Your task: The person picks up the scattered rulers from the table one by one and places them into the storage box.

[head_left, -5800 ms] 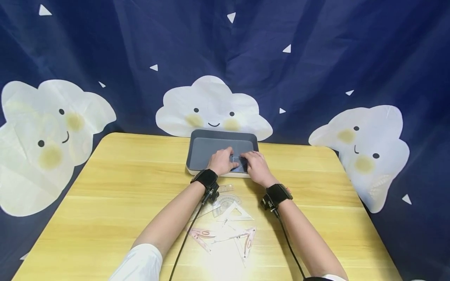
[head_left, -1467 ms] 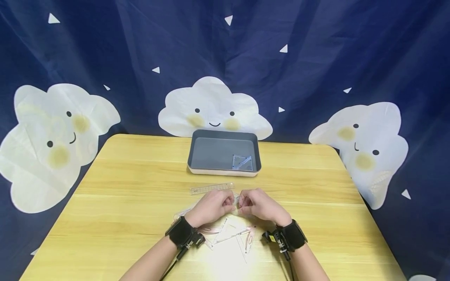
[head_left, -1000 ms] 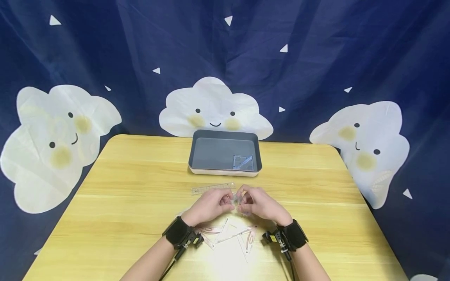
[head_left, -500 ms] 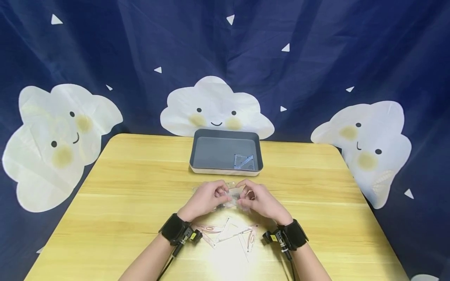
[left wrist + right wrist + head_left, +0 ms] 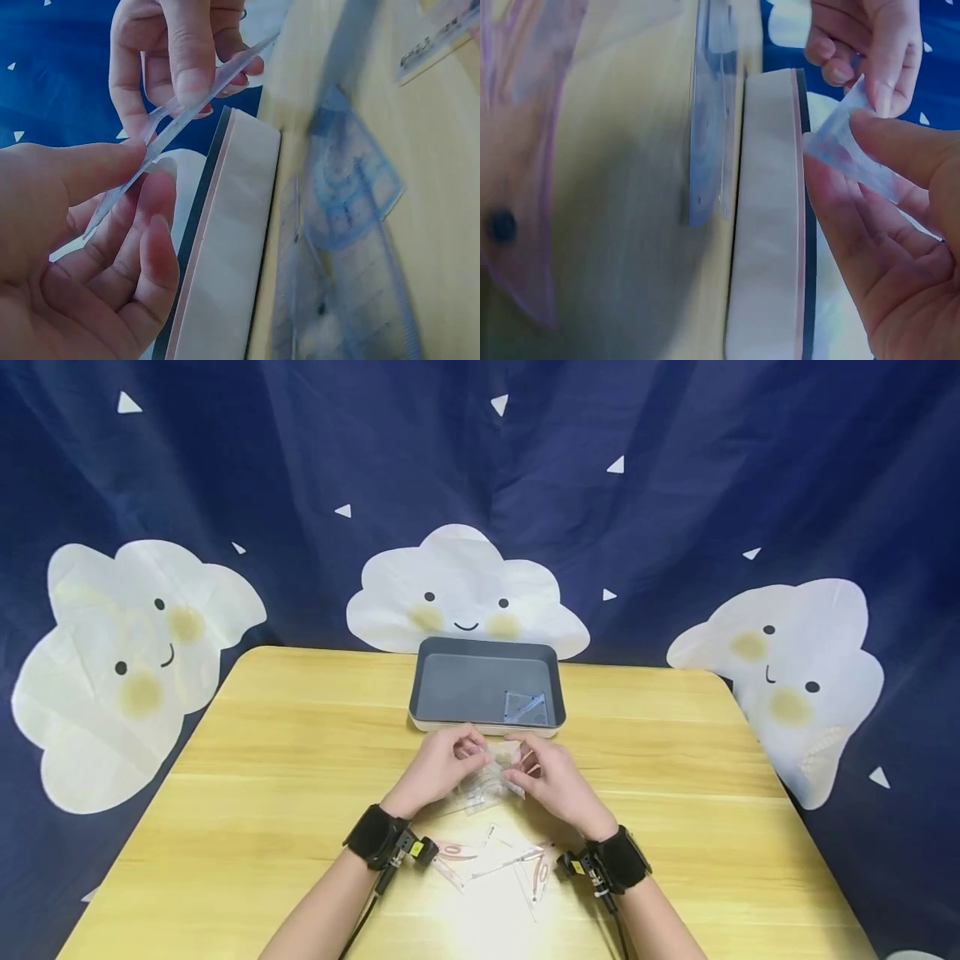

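In the head view my left hand (image 5: 437, 770) and right hand (image 5: 557, 782) are raised near the tray's front side. Between them they pinch a thin clear plastic piece, which looks like a set square (image 5: 844, 146). Each hand has thumb and fingertips on it, and the left wrist view shows it nearly edge-on, tilted. Beneath the hands, a clear protractor (image 5: 341, 184) and a ruler (image 5: 379, 292) lie overlapping on the table, partly hidden in the head view. Inside the dark grey tray (image 5: 465, 689), a few clear set squares (image 5: 527, 708) lie in the front right corner.
Clear set squares with pink markings (image 5: 455, 850) lie on the wooden table (image 5: 300, 760) between the forearms, under bright glare. A blue curtain (image 5: 420, 435) with white clouds hangs behind the table. Cables run from both wrist cameras.
Both hands went from inside the tray back to the pile on the table, then picked up the clear piece. Over the last second they lifted and moved forward with it toward the tray.
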### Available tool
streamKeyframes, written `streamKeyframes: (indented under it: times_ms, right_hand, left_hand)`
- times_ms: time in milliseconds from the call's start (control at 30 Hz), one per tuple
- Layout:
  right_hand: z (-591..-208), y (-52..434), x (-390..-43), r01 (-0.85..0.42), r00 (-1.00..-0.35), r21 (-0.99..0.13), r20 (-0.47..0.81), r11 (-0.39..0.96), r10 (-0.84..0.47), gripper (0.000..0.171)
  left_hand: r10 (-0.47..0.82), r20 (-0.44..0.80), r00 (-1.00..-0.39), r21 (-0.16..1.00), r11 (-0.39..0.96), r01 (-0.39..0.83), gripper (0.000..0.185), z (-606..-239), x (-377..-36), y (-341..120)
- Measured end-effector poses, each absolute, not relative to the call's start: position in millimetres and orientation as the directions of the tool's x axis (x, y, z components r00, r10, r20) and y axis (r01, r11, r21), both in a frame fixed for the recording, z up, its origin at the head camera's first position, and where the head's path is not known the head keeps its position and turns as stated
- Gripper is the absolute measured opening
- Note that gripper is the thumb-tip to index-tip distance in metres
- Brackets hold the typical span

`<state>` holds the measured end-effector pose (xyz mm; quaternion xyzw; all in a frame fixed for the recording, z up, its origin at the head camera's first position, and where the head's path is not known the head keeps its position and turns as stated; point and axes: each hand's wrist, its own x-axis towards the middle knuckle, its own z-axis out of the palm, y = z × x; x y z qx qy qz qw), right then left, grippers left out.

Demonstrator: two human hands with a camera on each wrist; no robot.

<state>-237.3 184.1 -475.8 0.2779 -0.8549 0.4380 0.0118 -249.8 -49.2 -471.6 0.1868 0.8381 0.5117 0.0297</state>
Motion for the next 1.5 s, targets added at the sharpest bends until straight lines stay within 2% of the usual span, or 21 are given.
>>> streamKeyframes:
  times_ms: [333, 567, 733, 1033, 1300, 1500]
  right_hand:
    - [-467.2, 177.9, -242.4, -0.542, -0.826, -0.665, 0.307, 0.514, -0.473, 0.076]
    - [-463.9, 171.3, -254.2, -0.606, -0.795, -0.501, 0.374, 0.618, -0.477, 0.084]
    - [-462.1, 168.6, -260.6, -0.608, -0.792, -0.442, 0.387, 0.659, -0.472, 0.087]
    - [-457.8, 164.4, -266.8, -0.582, -0.811, -0.416, 0.368, 0.699, -0.455, 0.08]
    - [-456.0, 163.7, -280.5, -0.582, -0.81, -0.387, 0.354, 0.715, -0.468, 0.079]
    - [-454.2, 164.4, -297.5, -0.574, -0.818, -0.44, 0.275, 0.691, -0.505, 0.083]
  left_hand:
    - [0.337, 0.128, -0.933, 0.908, 0.338, 0.247, 0.008, -458.9, -267.9, -57.2]
    - [0.315, 0.115, -0.942, 0.911, 0.344, 0.227, 0.009, -454.3, -283.6, -58.7]
    - [0.294, 0.088, -0.952, 0.912, 0.362, 0.196, 0.012, -454.9, -291.5, -59.1]
    - [0.312, 0.087, -0.946, 0.9, 0.383, 0.208, 0.012, -453.3, -302.2, -58.0]
    - [0.295, 0.084, -0.952, 0.921, 0.343, 0.188, 0.011, -452.6, -316.3, -58.2]
    - [0.273, 0.076, -0.959, 0.924, 0.341, 0.171, 0.011, -449.2, -328.7, -61.9]
